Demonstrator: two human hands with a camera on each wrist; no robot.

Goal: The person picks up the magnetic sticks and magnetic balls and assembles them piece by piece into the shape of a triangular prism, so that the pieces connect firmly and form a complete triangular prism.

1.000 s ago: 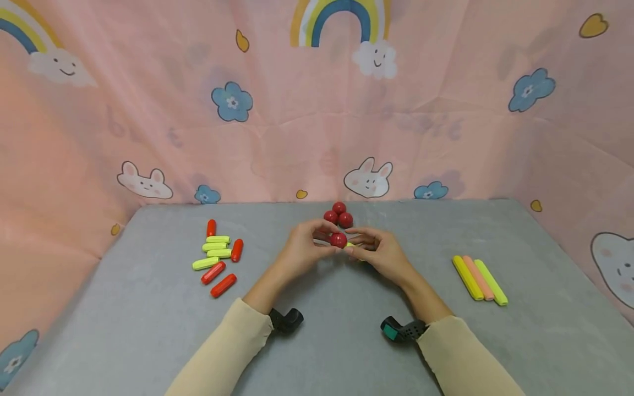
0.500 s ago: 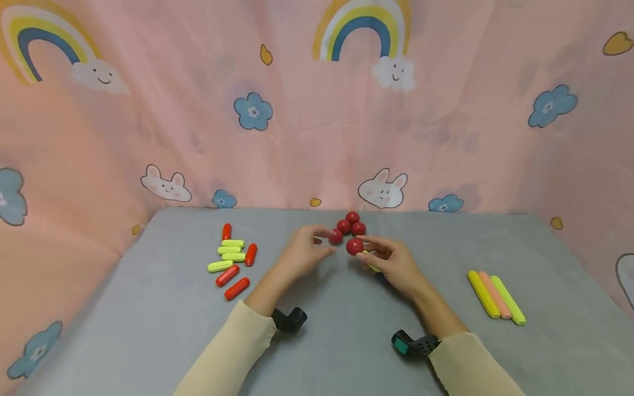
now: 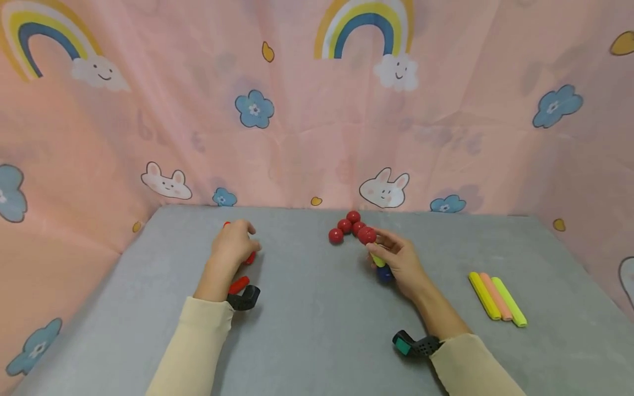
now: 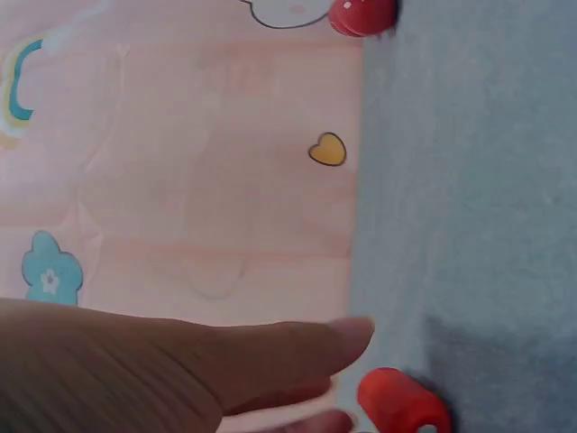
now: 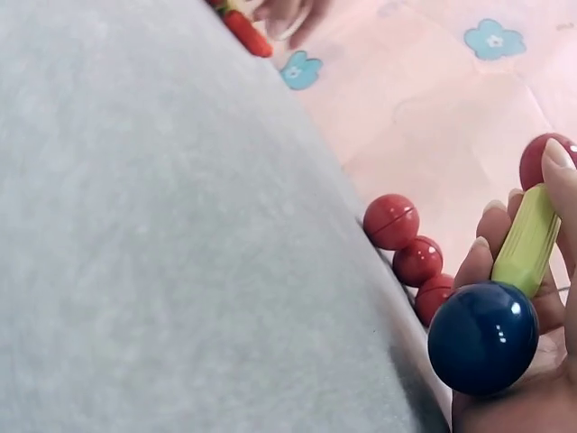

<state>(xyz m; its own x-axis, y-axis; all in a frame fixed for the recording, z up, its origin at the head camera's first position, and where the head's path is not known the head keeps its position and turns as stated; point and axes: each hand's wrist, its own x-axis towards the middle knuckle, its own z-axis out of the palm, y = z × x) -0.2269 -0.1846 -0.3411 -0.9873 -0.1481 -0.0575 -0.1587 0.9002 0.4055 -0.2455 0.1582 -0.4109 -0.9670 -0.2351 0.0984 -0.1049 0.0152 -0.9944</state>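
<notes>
My right hand [image 3: 400, 261] grips a short yellow-green rod [image 5: 527, 242], with a red ball [image 3: 367, 235] at one end and a dark blue ball [image 5: 483, 338] at the other. Just beyond this piece, several red balls [image 3: 344, 225] sit on the table. Over the group of short rods at the left hovers my left hand [image 3: 231, 242], covering most of them in the head view. Its thumb and fingers are apart in the left wrist view, near a red rod [image 4: 401, 401], with nothing seen between them. Another red rod [image 3: 239, 285] lies by the left wrist.
Three longer rods, yellow [image 3: 484, 296], peach [image 3: 496, 298] and yellow-green [image 3: 510, 302], lie side by side at the right of the grey table [image 3: 317, 341]. A pink patterned cloth [image 3: 297, 148] hangs behind the table and at its sides.
My left hand has let go of a red ball, which stays on the table, and moved left over the short rods. My right hand has shifted the joined piece slightly right.
</notes>
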